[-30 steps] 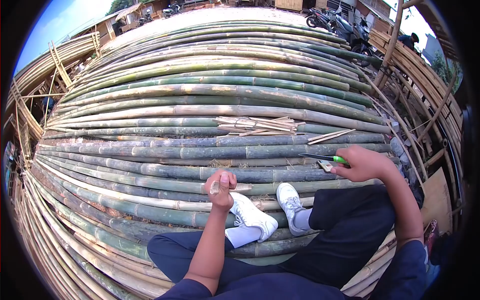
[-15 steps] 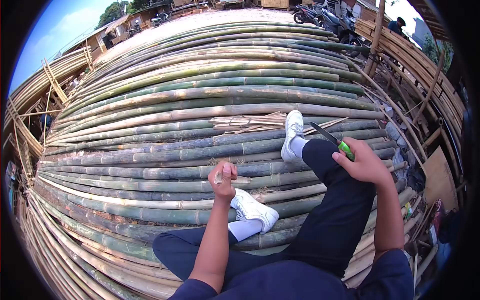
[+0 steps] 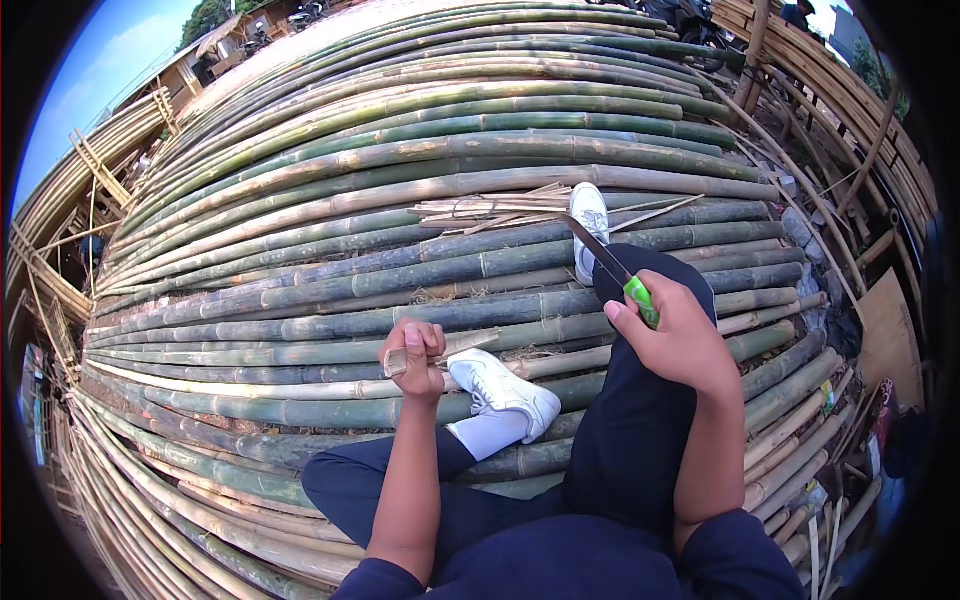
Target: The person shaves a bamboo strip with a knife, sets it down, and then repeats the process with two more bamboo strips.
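Observation:
My left hand [image 3: 413, 358] is closed around a short split bamboo strip [image 3: 468, 343], whose pale length sticks out to the right above my white shoe. In my right hand [image 3: 672, 330] is a knife [image 3: 603, 246], gripped by its bright green handle [image 3: 642, 300]. Its dark blade points up and to the left, across the front of my other shoe [image 3: 589, 215]. Blade and strip are apart. Beyond that shoe, a bundle of thin bamboo strips [image 3: 490, 209] lies on the poles.
I sit on long green and tan bamboo poles [image 3: 300, 277] laid side by side. Racks of stacked poles stand at left [image 3: 100, 150] and right [image 3: 850, 90]. A brown board [image 3: 890, 325] leans at the right. Another person [image 3: 797, 14] is at the far upper right.
My right hand and the knife have moved left and slightly down. My left hand has shifted left and turned, bringing the strip's length into sight. The view has tilted down.

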Demonstrator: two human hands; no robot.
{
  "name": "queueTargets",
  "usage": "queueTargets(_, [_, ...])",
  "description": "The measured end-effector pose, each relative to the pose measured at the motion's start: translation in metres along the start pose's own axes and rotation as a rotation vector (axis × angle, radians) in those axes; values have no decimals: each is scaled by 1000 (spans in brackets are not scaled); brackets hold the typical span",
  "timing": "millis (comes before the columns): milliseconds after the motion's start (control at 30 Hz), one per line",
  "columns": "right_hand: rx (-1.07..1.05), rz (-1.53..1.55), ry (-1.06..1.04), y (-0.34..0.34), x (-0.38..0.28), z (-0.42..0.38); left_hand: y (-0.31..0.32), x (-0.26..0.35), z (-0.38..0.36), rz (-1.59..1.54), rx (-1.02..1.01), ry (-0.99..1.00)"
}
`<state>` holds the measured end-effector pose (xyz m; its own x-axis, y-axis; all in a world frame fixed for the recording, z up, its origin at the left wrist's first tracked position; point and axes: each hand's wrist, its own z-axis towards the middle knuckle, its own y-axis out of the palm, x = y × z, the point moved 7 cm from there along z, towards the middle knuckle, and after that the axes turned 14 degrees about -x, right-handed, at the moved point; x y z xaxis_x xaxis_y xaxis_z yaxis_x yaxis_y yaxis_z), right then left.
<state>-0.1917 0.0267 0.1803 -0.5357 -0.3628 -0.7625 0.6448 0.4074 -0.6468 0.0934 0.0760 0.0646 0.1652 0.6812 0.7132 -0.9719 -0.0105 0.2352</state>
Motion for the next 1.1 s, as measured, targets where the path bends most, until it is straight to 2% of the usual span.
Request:
queueTargets(133, [-13, 18, 79, 25, -27, 23, -4, 3, 1, 31, -8, -1])
queueTargets(267, [-211, 35, 184, 74, -24, 42, -16, 32, 11, 152, 16, 145])
queueTargets(367, [-242, 1, 222, 96, -18, 67, -29, 61, 27, 124, 88, 163])
queueTargets(433, [-277, 27, 235, 120, -9, 91, -36, 74, 34, 55, 46, 197])
queueTargets(600, [-336, 139, 210, 217, 27, 131, -71, 69, 10, -13, 142, 102])
queueTargets(700, [-390, 227, 164, 264, 44, 132, -80, 69, 1, 49, 101, 80])
queueTargets(800, [-421, 215, 189, 284, 51, 132, -82, 74, -5, 129, 56, 129])
queueTargets(867, [-432, 201, 186, 287, 46, 133, -91, 72, -13, 140, 111, 133])
queueTargets(1100, [-378, 172, 159, 300, 46, 139, -108, 59, -13, 130, 89, 179])
